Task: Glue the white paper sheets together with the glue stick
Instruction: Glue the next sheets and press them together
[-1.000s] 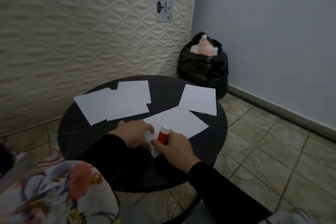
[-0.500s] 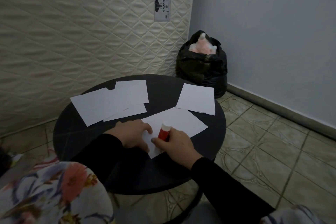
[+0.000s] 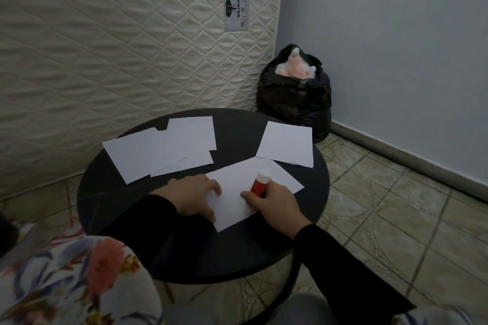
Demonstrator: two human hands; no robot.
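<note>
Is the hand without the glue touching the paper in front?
Touching. In the head view, the left hand rests on the nearest white sheet, its fingers lying on the sheet's left edge with no gap showing.

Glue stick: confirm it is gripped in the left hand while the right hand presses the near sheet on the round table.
Hands are swapped. The head view shows the right hand gripping the glue stick, while the left hand presses the near sheet on the round table.
</note>
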